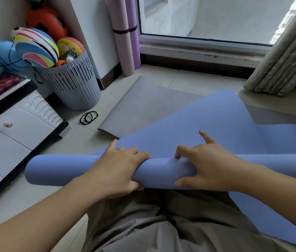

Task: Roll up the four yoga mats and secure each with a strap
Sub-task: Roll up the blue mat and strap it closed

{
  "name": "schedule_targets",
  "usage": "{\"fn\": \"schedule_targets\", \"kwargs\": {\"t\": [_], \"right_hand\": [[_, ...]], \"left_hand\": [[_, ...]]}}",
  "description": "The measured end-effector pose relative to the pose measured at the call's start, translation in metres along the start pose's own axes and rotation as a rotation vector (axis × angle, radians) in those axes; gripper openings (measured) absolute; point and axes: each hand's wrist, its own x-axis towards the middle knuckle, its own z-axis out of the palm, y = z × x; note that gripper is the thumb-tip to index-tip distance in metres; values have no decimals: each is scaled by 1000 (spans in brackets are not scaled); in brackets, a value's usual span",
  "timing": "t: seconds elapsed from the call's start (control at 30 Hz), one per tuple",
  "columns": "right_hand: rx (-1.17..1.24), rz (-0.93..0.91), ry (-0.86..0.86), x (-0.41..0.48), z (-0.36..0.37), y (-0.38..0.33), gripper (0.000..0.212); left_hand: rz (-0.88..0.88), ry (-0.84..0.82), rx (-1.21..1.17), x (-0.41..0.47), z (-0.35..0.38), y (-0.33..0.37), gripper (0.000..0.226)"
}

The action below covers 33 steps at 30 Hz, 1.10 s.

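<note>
The left hand (120, 168) and right hand (207, 164) gripped the blue mat (61, 170) mid-roll, fingers (140, 155) curled over, thumbs under, probably to keep it tight. It lay across the lap (143, 224), tail over the grey mat (143, 106). Straps (89, 117) lay near on the floor (180, 79), within reach.

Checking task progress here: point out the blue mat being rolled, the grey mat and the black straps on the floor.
blue mat (61, 171): head view, left end of the rolled part.
grey mat (143, 106): head view, bare flat middle.
black straps (89, 117): head view, where the loops overlap.
</note>
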Motion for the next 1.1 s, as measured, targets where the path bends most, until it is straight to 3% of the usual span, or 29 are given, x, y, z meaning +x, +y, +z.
{"fn": "schedule_targets", "kwargs": {"t": [0.17, 0.27, 0.4, 0.5, 0.6, 0.73, 0.87, 1.0, 1.1], "right_hand": [[-257, 2, 71, -1, 13, -15, 71], [-202, -2, 251, 6, 32, -11, 86], [-73, -13, 353, 10, 35, -2, 54], [-56, -50, 357, 16, 32, 4, 44], [4, -51, 338, 22, 26, 13, 42], [114, -27, 182, 31, 15, 22, 50], [198, -12, 141, 37, 10, 24, 53], [157, -48, 131, 36, 14, 28, 61], [-20, -71, 302, 32, 26, 25, 68]], "left_hand": [[39, -133, -129, 19, -14, -12, 52], [41, -290, -189, 34, -26, -21, 55], [4, -500, -333, 54, -35, -31, 60], [-41, -536, -342, 58, -41, -31, 70], [-56, -339, -183, 50, -32, -20, 77], [-83, -36, 99, 27, -7, 3, 71], [-63, 267, 183, 23, 13, 1, 88], [-40, 272, 246, 28, 13, -4, 69], [-23, 182, 307, 32, -6, 0, 63]]}}
